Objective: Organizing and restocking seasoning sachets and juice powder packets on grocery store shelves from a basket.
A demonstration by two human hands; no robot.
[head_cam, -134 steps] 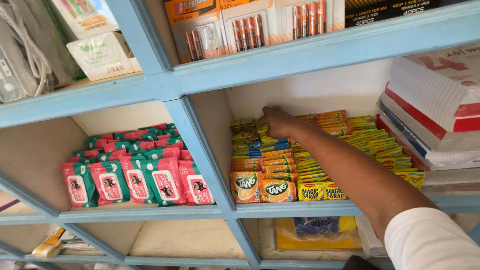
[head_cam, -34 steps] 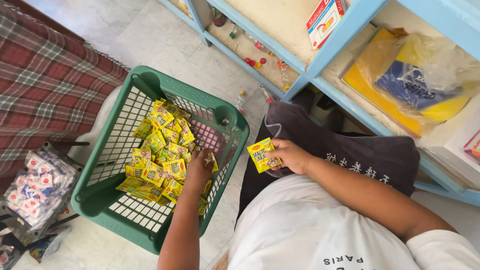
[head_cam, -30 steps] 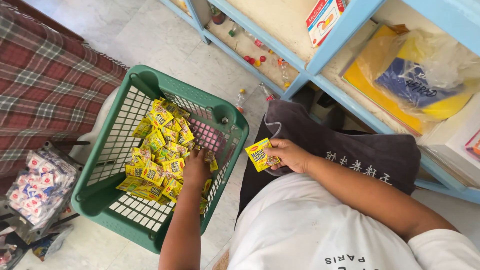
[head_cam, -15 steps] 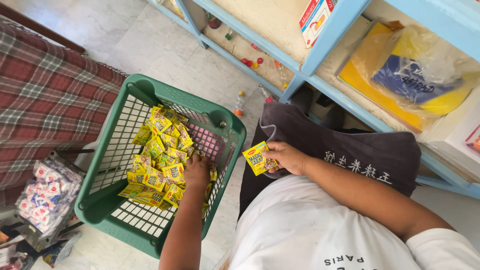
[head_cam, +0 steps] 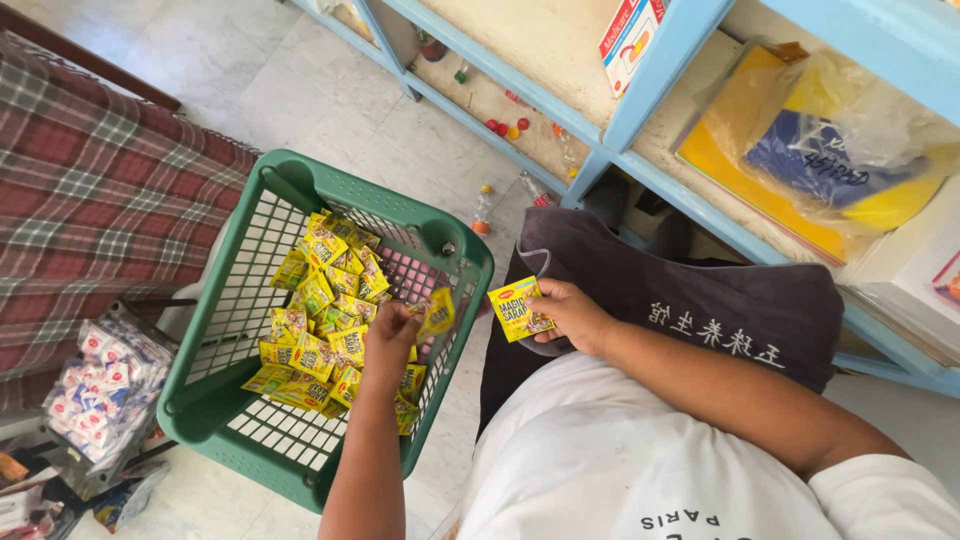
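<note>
The left hand [head_cam: 392, 335] is down inside the green basket [head_cam: 300, 200], pinching one yellow sachet [head_cam: 438, 312] near its right wall; lifted carelessly, that sachet could snag the lattice or drop over the rim. The right hand [head_cam: 570, 315], just right of the basket, grips a small stack of sachets [head_cam: 520, 308] that could fan out and slip; the basket itself holds a loose heap of yellow sachets [head_cam: 320, 320].

White short-sleeved T-shirt, dark trousers with pale characters.
</note>
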